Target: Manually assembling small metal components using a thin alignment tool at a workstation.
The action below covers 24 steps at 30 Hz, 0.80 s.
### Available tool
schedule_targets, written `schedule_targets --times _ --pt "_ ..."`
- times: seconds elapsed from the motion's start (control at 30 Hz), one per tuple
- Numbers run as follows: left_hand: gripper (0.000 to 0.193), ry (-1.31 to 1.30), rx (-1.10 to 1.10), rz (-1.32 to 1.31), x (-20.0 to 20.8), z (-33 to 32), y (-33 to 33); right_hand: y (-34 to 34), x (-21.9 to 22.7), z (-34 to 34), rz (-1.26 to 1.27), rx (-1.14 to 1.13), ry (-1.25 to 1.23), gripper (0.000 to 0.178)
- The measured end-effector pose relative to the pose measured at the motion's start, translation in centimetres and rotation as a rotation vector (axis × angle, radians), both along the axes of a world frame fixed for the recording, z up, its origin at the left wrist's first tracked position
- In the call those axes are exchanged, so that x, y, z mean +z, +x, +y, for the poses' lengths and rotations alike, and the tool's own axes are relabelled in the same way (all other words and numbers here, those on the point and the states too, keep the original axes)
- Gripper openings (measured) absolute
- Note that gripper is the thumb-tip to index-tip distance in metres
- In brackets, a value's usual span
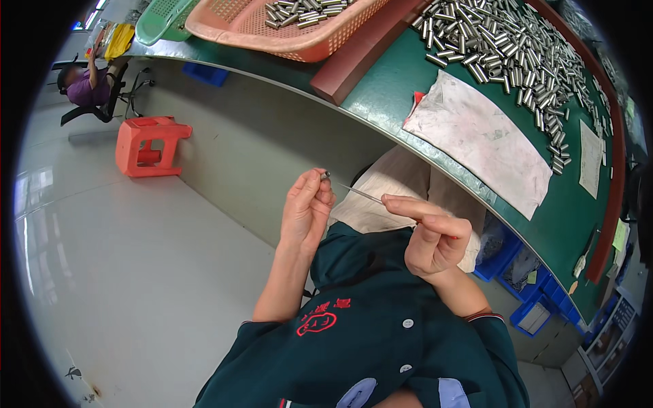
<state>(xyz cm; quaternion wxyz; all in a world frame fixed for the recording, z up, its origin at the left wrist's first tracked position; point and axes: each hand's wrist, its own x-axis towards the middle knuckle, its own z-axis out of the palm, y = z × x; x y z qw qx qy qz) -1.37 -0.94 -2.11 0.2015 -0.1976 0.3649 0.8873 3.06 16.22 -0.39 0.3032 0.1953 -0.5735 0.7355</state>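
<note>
Between the fingertips of my left hand (305,211), a small metal tube (326,175) is pinched, its open end facing right. In my right hand (435,245) is a thin metal rod (362,194), held in closed fingers. The rod slants up and left toward the tube, its tip close to the tube's mouth; whether they touch I cannot tell. A bit of red shows at the right fingers, and the rest of the handle is hidden. Both hands are above my lap, in front of the green table (367,95).
Many loose metal tubes (503,54) are heaped on the table's right part. A stained white cloth (483,143) lies at its edge. A pink basket (286,44) holds more tubes, beside a reddish-brown bar (354,58). A red stool (146,146) and a seated person (92,88) are at left.
</note>
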Motion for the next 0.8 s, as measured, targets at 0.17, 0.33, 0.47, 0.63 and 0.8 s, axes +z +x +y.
schedule_targets --times 0.17,0.33,0.47,0.63,0.8 --pt "0.016 -0.040 -0.022 -0.004 0.4 0.4 0.2 -0.3 -0.6 -0.4 -0.024 -0.034 -0.001 0.012" --pt "0.017 -0.106 -0.070 0.011 0.6 0.6 0.3 -0.2 -0.5 -0.4 -0.059 -0.051 0.025 0.011" --pt "0.018 -0.140 -0.081 0.007 0.6 0.5 0.5 -0.1 -0.4 0.1 -0.062 -0.062 0.184 0.011" --pt "0.019 -0.044 -0.083 -0.063 0.0 0.2 0.6 -0.3 0.2 0.5 0.077 -0.064 0.465 0.015" --pt "0.019 -0.178 -0.058 -0.024 0.4 0.6 0.8 -0.2 -0.9 0.3 0.073 -0.122 0.244 0.014"
